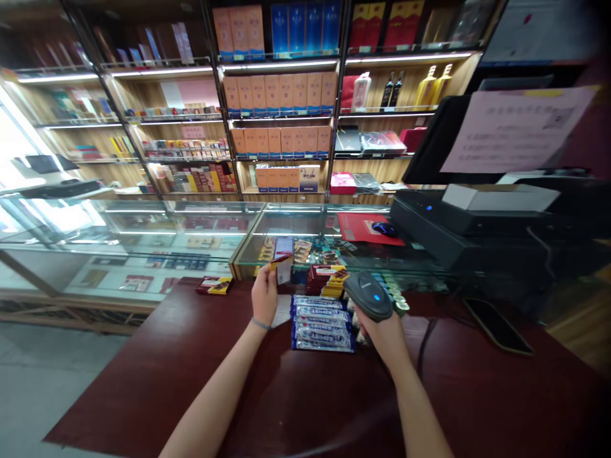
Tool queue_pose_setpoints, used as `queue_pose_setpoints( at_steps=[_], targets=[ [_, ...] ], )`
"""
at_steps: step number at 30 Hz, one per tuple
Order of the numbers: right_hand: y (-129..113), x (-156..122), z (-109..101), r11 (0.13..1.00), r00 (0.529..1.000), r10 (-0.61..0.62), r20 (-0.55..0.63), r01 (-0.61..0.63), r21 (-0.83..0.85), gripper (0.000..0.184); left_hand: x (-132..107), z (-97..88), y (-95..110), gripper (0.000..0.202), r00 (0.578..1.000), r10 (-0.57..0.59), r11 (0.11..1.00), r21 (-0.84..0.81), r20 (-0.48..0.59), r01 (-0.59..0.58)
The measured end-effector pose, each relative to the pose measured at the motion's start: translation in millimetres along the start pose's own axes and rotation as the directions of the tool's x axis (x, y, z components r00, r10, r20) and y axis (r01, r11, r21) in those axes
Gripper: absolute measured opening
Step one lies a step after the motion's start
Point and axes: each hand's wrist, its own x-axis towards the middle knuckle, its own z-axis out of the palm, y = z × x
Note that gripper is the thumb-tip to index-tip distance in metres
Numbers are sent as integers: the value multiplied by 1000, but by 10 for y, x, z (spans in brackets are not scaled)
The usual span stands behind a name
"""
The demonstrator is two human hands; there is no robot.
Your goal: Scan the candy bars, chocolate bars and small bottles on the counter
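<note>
Right hand [382, 338] around black barcode scanner [367, 296]

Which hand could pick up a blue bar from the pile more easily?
The left hand, I think: it holds only a small packet beside the blue-wrapped bars, while the right hand grips a handheld barcode scanner.

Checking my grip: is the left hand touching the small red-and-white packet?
Touching: the head view shows the left hand gripping the small packet from below.
</note>
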Motion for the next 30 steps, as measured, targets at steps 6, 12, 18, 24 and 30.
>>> queue_pose_setpoints(
  at_steps=[6,12,18,24,30],
  targets=[
    [-81,-166,358,996,990,-17,141,3,94,30,-189,-292,-475,39,854,-518,686,-568,58,455],
    [-18,-326,736,987,958,-140,251,116,108,42,-355,-360,-694,36,719,-690,441,-739,84,510],
    [61,-421,915,970,878,-127,461,207,-126,50,-370,-370,-749,34,709,-701,427,-752,76,503],
    [176,-393,915,953,851,-180,494,275,-125,48,-367,-371,-732,28,753,-649,453,-741,108,497],
    [160,-366,876,969,851,-123,510,213,-123,42,-357,-378,-758,36,710,-698,397,-776,91,490]
  ],
)
